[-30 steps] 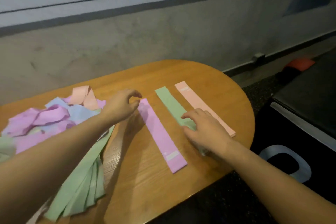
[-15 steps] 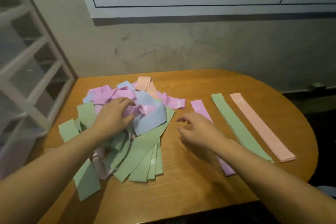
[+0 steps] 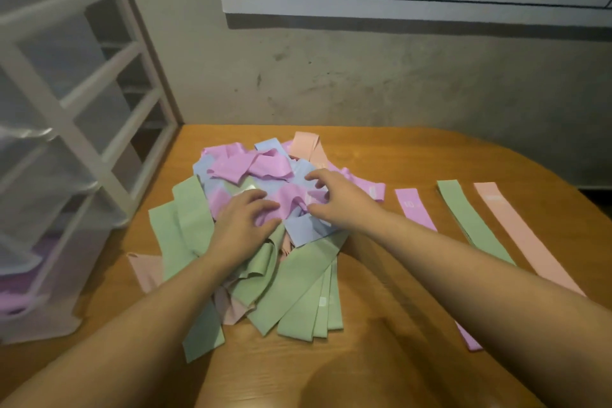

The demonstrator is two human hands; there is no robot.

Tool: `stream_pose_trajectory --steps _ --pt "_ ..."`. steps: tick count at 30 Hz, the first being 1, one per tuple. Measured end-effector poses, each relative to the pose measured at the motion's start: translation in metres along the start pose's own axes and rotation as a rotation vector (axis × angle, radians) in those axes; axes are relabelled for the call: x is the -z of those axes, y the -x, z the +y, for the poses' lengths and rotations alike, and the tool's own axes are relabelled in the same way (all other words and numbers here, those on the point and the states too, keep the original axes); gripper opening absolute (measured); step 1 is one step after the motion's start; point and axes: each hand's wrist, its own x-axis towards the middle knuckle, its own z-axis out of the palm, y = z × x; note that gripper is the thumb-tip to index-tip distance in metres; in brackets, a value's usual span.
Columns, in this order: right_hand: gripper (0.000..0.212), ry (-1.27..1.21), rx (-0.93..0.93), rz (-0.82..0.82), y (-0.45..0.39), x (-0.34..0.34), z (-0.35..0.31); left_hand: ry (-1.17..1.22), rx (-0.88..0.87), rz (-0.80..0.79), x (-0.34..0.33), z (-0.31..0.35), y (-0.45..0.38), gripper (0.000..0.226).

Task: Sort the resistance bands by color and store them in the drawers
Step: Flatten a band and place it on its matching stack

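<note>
A heap of bands [image 3: 265,242] lies on the table [image 3: 397,325]; three flat bands [image 3: 470,222] lie right; drawers [image 3: 59,175] stand left.

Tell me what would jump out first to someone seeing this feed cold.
The tangled pile of bands in purple, green, blue and peach, mid-table, with the left hand and right hand both on top of it. To its right, a purple band, a green band and a peach band lie flat, side by side. A white drawer unit stands at far left.
</note>
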Motion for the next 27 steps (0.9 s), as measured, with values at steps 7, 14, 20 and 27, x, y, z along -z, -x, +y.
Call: stream_pose_trajectory --steps 7,14,20,27 --pt "0.068 0.421 0.345 -0.144 -0.049 -0.002 -0.002 -0.047 -0.033 0.061 -0.010 -0.008 -0.002 0.024" --pt "0.017 0.120 0.242 -0.041 -0.051 0.002 -0.008 0.119 -0.037 0.130 -0.001 0.002 0.001 0.032" --pt "0.012 -0.284 0.199 0.070 -0.031 0.004 -0.032 0.231 -0.037 0.092 0.019 0.022 0.007 0.052" --pt "0.016 -0.761 0.079 0.154 -0.006 0.044 -0.061 0.265 -0.029 0.168 0.044 0.033 0.011 0.044"
